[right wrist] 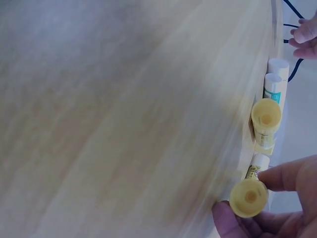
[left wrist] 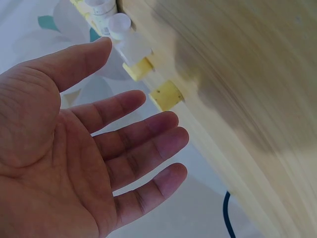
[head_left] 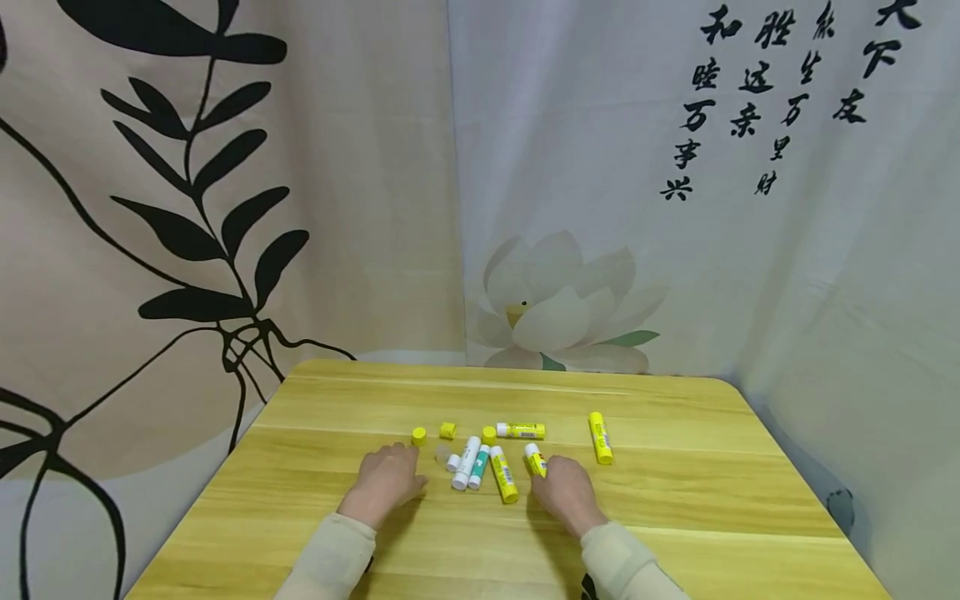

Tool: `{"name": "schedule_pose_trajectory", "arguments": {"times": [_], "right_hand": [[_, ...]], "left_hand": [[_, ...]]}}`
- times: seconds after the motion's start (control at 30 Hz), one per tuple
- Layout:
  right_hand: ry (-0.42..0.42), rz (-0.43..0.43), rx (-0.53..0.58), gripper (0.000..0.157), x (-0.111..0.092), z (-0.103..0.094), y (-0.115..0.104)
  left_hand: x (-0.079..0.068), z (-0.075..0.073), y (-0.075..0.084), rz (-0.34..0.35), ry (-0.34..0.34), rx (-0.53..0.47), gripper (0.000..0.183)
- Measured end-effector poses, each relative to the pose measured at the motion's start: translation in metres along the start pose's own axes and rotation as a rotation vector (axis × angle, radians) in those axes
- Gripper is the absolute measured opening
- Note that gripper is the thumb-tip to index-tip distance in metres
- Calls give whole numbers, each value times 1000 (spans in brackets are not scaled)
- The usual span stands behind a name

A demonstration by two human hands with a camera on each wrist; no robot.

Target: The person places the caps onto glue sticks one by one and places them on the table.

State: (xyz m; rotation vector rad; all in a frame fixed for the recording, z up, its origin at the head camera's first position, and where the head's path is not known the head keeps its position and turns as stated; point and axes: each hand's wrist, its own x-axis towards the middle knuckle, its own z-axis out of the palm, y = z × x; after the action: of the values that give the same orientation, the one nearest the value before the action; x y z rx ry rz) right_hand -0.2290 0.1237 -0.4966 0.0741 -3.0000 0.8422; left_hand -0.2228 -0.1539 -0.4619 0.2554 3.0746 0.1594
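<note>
In the head view my right hand (head_left: 566, 493) grips a yellow glue stick (head_left: 535, 457) whose white end points away from me. The right wrist view shows thumb and fingers around its round yellow base (right wrist: 248, 198). My left hand (head_left: 386, 483) hovers palm down, fingers loosely extended and holding nothing, near a yellow cap (head_left: 419, 436). Between the hands lie a white tube (head_left: 466, 463), a teal-and-white glue stick (head_left: 479, 467) and another yellow glue stick (head_left: 504, 475). A small white cap (head_left: 453, 462) and a translucent piece (head_left: 442, 454) are left of them.
Farther back are a yellow glue stick (head_left: 521, 430) lying sideways and two more yellow caps, one square-looking (head_left: 447, 431), one round (head_left: 489, 435). An all-yellow glue stick (head_left: 601, 437) lies at the right. The wooden table (head_left: 712, 517) meets a printed curtain (head_left: 375, 208) behind.
</note>
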Motion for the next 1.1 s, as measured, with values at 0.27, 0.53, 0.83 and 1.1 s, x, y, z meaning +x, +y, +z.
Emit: {"name": "schedule_pose_trajectory", "arguments": {"times": [0.27, 0.53, 0.83, 1.1], "right_hand": [[10, -18, 0, 22, 2, -1, 2], [32, -35, -7, 23, 1, -3, 3], [86, -106, -37, 17, -1, -8, -1], [136, -99, -35, 16, -5, -8, 1]], "left_hand": [[6, -9, -6, -28, -29, 50, 42], [14, -18, -11, -38, -26, 34, 32], [22, -25, -22, -66, -45, 24, 28], [26, -28, -24, -31, -13, -2, 19]]}}
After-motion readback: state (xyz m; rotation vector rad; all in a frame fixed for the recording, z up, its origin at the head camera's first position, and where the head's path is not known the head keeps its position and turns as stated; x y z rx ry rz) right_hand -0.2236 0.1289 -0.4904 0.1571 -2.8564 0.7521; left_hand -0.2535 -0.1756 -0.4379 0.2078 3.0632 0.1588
